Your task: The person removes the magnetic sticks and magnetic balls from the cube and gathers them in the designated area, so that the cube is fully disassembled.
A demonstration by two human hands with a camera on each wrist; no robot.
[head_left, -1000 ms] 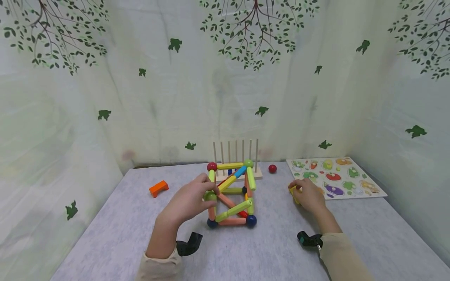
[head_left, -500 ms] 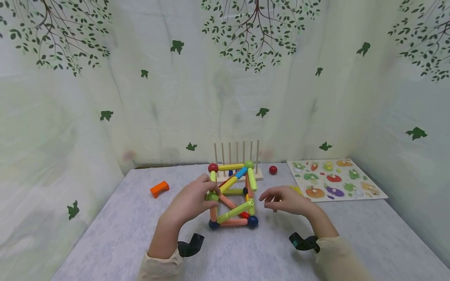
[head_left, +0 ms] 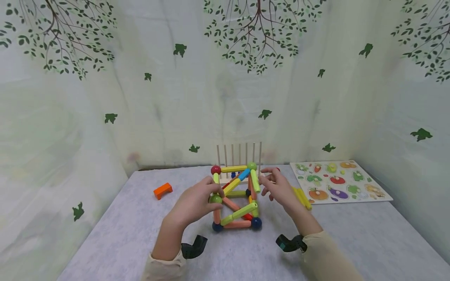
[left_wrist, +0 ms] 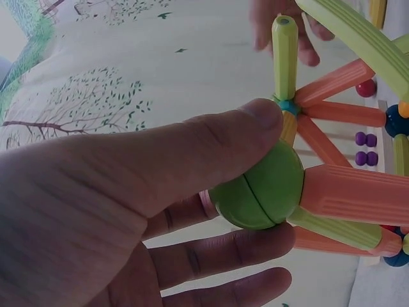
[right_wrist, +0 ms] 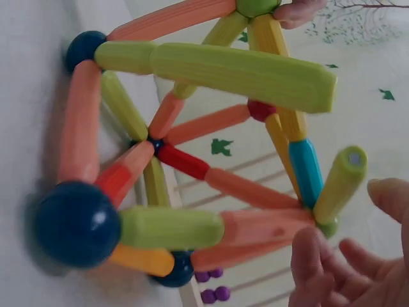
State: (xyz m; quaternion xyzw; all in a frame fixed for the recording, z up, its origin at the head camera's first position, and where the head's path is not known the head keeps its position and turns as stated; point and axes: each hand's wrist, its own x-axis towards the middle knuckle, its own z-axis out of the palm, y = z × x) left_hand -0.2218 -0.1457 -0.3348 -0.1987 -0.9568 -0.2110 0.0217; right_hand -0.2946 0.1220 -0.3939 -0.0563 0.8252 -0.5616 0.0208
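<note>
A frame of magnetic sticks and balls stands on the table, with dark blue balls (head_left: 256, 223) at its lower corners. My left hand (head_left: 195, 201) pinches a green ball (left_wrist: 262, 192) at its near left corner between thumb and fingers. At the upper right, my right hand (head_left: 279, 189) is beside a light green stick (right_wrist: 342, 182) that juts from the far green ball (head_left: 251, 166). The thumb and fingers of this hand are spread around that stick's end and hold nothing. Another light green stick (right_wrist: 243, 73) slants up from a lower corner, its other end free.
Yellow sticks (head_left: 302, 198) lie right of the frame, beside a vegetable puzzle board (head_left: 384, 196). Behind the frame stands a wooden rack of upright pegs (head_left: 232, 154) with some purple beads (right_wrist: 215, 295). An orange block (head_left: 163, 191) lies to the left.
My right hand has left the yellow sticks by the puzzle board and moved left, then forward, to the frame's upper right corner. My left hand keeps its grip on the green ball.
</note>
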